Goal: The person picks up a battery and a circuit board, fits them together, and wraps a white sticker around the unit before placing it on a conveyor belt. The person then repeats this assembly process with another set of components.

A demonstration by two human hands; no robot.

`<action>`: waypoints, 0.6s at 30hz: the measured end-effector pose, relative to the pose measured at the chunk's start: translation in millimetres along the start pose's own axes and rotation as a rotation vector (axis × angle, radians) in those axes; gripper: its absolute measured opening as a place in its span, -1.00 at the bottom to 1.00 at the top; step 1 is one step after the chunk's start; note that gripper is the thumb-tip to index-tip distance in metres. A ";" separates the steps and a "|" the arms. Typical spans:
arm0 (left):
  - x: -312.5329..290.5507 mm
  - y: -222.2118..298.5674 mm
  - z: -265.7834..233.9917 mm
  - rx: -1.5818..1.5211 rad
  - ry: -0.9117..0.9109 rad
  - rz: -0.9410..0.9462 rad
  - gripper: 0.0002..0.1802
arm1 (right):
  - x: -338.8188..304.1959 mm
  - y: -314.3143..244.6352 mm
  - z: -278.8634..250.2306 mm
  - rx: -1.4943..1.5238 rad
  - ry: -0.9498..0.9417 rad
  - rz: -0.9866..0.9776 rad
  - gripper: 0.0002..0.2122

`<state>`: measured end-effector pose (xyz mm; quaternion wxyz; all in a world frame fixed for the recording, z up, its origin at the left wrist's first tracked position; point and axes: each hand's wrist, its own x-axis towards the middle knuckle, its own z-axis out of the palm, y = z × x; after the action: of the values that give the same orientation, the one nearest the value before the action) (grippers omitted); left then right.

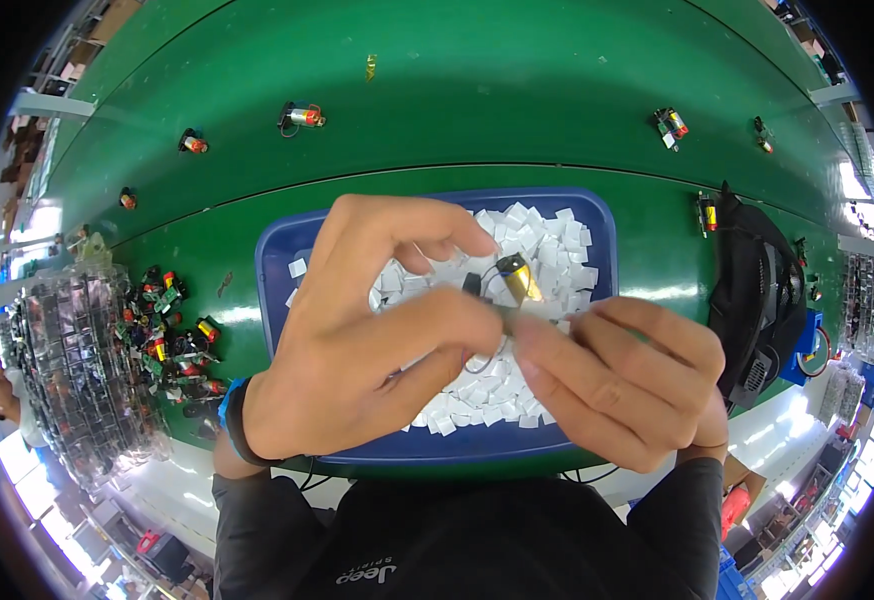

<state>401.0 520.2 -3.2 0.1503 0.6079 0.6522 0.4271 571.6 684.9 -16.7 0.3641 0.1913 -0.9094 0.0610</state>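
Above a blue bin [609, 235] of small white square pieces [547, 240], my two hands meet. Between their fingertips is a small wired battery assembly [520, 280], with a gold-and-black cylinder, thin wires and a small black part. My left hand [357, 330] pinches it from the left, its index finger curled above. From the right, my right hand [627, 385] pinches the same assembly, thumb and fingers together. The fingertips are blurred and hide the part where they meet.
Several similar assemblies lie in a pile [182, 335] at the left, beside stacked clear plastic trays [82, 370]. Others, such as one assembly [302, 116], are spread across the green table [457, 110]. A black bag [762, 290] stands at the right.
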 end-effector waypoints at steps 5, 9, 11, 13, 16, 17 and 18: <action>1.9 -2.0 4.2 0.211 0.101 0.219 -0.66 | 0.0 3.8 1.8 0.023 0.087 0.080 -0.92; -2.9 -5.1 1.1 0.292 0.199 0.276 -0.64 | 0.9 4.4 -4.6 0.215 0.015 0.494 -0.76; -4.3 -4.9 1.3 0.322 0.215 0.291 -0.63 | 4.0 -1.3 0.5 0.677 -0.013 0.864 -0.76; -4.8 -3.5 3.9 0.395 0.193 0.293 -0.62 | 4.8 -2.6 1.5 0.912 -0.027 1.044 -0.76; -2.7 -3.6 7.6 0.441 0.170 0.302 -0.62 | 4.6 -2.6 1.1 1.207 0.047 1.256 -0.81; -0.6 -4.2 9.4 0.446 0.157 0.313 -0.63 | 3.5 -2.0 0.7 1.204 0.050 1.259 -0.81; 1.0 -4.1 10.7 0.452 0.144 0.324 -0.64 | 2.1 -0.6 1.0 1.166 0.072 1.246 -0.81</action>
<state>405.7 525.6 -12.2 -0.1061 0.6904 0.6342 0.3313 569.8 683.4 -16.0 0.1362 -0.1889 -0.6596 0.7146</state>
